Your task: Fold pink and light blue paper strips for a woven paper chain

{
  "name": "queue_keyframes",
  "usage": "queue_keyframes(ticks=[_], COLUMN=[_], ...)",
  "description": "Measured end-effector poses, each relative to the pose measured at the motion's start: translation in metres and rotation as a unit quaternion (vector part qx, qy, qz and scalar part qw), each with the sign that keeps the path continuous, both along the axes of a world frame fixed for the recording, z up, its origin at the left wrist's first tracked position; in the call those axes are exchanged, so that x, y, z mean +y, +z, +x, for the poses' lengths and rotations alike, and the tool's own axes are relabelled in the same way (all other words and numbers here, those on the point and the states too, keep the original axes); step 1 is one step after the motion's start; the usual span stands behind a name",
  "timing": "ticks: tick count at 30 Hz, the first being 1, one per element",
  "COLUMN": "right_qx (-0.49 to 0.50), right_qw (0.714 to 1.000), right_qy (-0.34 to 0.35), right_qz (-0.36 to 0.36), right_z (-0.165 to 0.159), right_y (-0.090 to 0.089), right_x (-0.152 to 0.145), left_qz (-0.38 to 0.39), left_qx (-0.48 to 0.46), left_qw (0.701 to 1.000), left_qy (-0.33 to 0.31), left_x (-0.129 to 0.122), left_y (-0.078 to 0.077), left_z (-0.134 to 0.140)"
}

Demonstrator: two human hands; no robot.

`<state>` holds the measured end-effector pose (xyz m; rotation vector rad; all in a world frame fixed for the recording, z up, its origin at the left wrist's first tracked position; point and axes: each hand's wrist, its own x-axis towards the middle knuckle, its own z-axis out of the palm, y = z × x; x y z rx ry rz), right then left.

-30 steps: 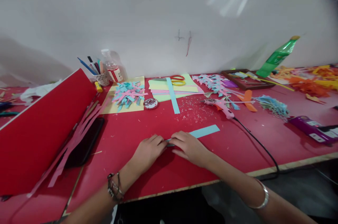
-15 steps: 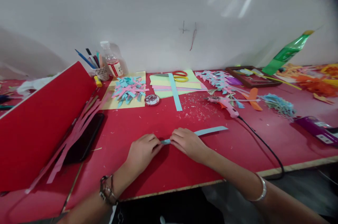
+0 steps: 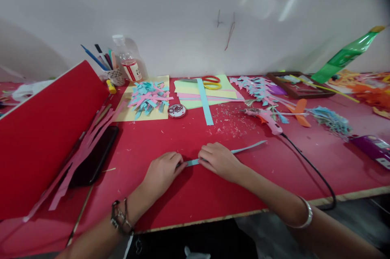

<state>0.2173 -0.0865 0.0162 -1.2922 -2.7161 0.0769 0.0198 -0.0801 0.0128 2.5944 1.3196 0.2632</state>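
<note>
A narrow light-blue paper strip [image 3: 192, 162] runs between my two hands, just above or on the red tabletop. My left hand [image 3: 164, 171] pinches its left end with thumb and fingers. Farther right, my right hand [image 3: 219, 161] has its fingers closed on the same strip, a short stretch of which shows between the hands. The strip's free end extends past my right hand and looks turned on edge. Beyond the hands lies a second, wider light-blue strip [image 3: 205, 102], resting over stacked coloured paper sheets [image 3: 224, 93] with red-and-yellow scissors [image 3: 211, 82].
A pink glue gun [image 3: 268, 120] with a black cord lies to the right. Pink and blue paper cuttings [image 3: 149, 98] are heaped at the left, near a small round tin [image 3: 176, 110]. A black phone [image 3: 96, 157] lies under pink strips. A green bottle [image 3: 347, 55] leans at far right.
My hands have slightly more of the strip showing between them. Its free right end has turned from flat to edge-on. The camera view has shifted a little.
</note>
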Motion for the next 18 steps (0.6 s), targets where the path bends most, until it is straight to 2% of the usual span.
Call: queue_keyframes(ticks=[7, 13, 18], right_qx=[0.0, -0.008, -0.018], right_qw=[1.0, 1.0, 1.0], right_qy=[-0.003, -0.004, -0.009], right_qz=[-0.014, -0.008, -0.002], right_z=[0.0, 0.0, -0.001], right_y=[0.002, 0.002, 0.001], right_x=[0.001, 0.001, 0.001], left_qz=[-0.019, -0.03, -0.062], left_qx=[-0.011, -0.014, 0.027], left_qw=[0.999, 0.999, 0.997], left_qy=[0.028, 0.022, 0.041], left_x=[-0.002, -0.002, -0.002], left_y=[0.001, -0.004, 0.005], left_z=[-0.011, -0.016, -0.01])
